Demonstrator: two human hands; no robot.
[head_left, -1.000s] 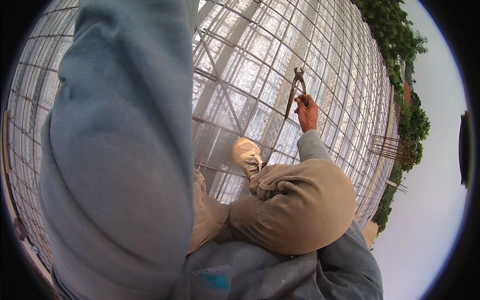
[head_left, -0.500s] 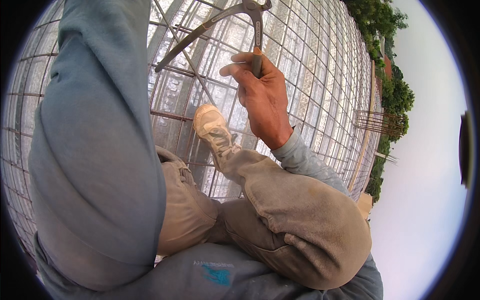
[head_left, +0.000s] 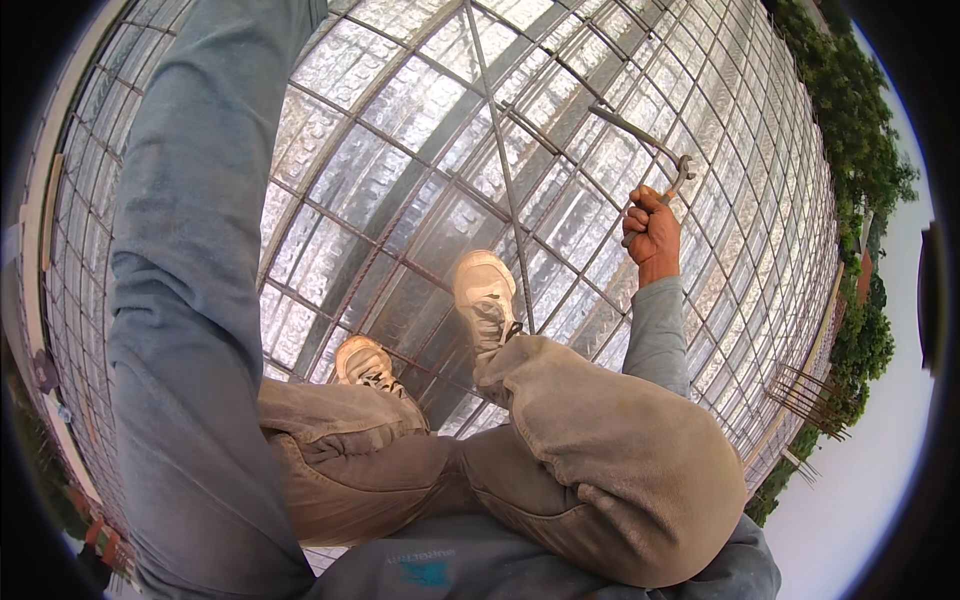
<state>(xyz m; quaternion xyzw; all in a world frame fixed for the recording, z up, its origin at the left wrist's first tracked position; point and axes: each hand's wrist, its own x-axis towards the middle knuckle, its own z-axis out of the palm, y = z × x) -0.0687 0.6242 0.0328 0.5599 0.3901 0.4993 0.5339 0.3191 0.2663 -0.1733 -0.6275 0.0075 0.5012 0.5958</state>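
My right hand (head_left: 655, 240) is stretched out over the steel bar grid, its fingers curled round one handle of the pincers (head_left: 684, 178). The other handle swings wide of the hand, up and to the left, so the tool is spread. Below the tool runs a mesh of thin rebar (head_left: 415, 155) over shiny ribbed metal decking (head_left: 340, 150). My left arm, in a blue-grey sleeve (head_left: 190, 260), reaches up the left side and past the top edge. The left hand is out of view.
My two tan shoes (head_left: 485, 290) are on the mesh, knees bent. A long bar (head_left: 497, 130) lies slantwise across the grid near the right shoe. Upright rebar ends (head_left: 808, 400) stand at the right edge, with trees (head_left: 850, 130) beyond. Boards (head_left: 55, 210) edge the left side.
My right hand and the pincers have moved farther out and to the right; its fingers are curled more tightly. The view has shifted, bringing my left shoe into sight.
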